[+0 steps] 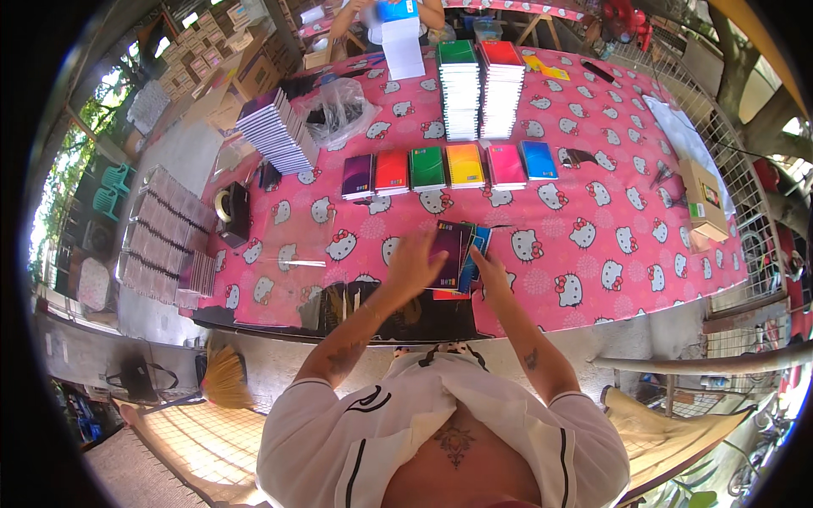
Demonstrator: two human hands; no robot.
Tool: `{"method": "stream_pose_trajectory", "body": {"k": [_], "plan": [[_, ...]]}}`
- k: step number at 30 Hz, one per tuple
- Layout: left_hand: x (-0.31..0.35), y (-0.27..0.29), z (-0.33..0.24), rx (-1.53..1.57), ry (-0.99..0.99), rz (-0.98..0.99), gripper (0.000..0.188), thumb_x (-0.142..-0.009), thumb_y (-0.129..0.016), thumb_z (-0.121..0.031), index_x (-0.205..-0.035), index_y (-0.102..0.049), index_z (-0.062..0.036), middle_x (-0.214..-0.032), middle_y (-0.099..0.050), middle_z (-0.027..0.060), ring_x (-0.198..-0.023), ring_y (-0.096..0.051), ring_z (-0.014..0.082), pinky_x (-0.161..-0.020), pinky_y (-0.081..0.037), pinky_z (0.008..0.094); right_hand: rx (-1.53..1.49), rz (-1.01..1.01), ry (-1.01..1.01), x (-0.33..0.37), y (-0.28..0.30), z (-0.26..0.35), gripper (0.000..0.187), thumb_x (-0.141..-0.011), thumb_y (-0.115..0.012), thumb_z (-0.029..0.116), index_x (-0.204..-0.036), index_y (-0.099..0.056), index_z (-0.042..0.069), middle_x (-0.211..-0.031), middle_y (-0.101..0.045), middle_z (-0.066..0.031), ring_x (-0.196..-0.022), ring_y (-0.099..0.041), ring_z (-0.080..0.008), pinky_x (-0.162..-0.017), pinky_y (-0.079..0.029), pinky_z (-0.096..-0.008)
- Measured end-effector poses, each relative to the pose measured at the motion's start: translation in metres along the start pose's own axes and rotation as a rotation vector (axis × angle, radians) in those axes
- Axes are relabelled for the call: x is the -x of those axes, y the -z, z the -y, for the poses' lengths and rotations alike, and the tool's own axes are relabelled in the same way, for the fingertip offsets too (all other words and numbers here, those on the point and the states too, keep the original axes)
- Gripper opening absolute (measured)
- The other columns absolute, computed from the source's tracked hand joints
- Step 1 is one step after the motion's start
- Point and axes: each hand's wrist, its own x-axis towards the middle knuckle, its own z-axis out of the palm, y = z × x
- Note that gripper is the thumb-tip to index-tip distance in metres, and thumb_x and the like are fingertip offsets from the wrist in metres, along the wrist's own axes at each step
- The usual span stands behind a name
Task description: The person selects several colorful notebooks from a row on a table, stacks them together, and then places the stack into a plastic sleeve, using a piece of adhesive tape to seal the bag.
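Note:
Close in front of me, at the table's near side, both hands grip a small bunch of spiral notebooks. A purple notebook [450, 254] lies on top, with a blue notebook [482, 241] showing at its right and a red notebook [451, 295] peeking out below. My left hand [414, 264] is closed on the left edge of the purple notebook. My right hand [493, 276] holds the right side of the bunch, thumb over the blue notebook. Beyond my hands stands a row of short notebook piles: purple [357, 176], red [392, 172], green, yellow [466, 164], pink and blue [538, 160].
Tall green-topped [457, 52] and red-topped [500, 53] notebook stacks stand farther back. Leaning purple notebooks [275, 131], a tape dispenser [230, 212] and clear plastic sleeves [296, 239] lie left. A small carton [704, 201] sits right. Across the table, another person handles a blue-topped stack [401, 49].

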Motion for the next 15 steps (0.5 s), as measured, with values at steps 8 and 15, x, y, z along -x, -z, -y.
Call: {"method": "stream_pose_trajectory", "body": {"k": [8,15], "plan": [[0.019,-0.013,0.046,0.834,0.381,0.208,0.068,-0.089,-0.064,-0.02,-0.15,-0.035,-0.01,-0.12,-0.06,0.0188,-0.109,-0.061,0.0345,-0.094,-0.046,0.0454,-0.116,0.09,0.107,-0.01,-0.047,0.006,0.068,-0.079,-0.083,0.022,-0.127,-0.041,-0.002,-0.106,-0.061,-0.015,-0.086,-0.068,-0.0238,-0.071,-0.061,-0.037],[0.083,0.043,0.05,0.116,-0.797,-0.135,0.082,-0.069,-0.082,-0.014,-0.139,-0.04,-0.0093,-0.14,-0.044,0.0223,-0.129,-0.045,0.0427,-0.108,-0.036,0.0536,-0.249,0.404,-0.283,0.067,-0.067,0.016,0.039,-0.09,-0.073,0.026,-0.119,-0.059,0.005,-0.1,-0.071,-0.0077,-0.084,-0.073,-0.0208,-0.068,-0.062,-0.0347]]}}
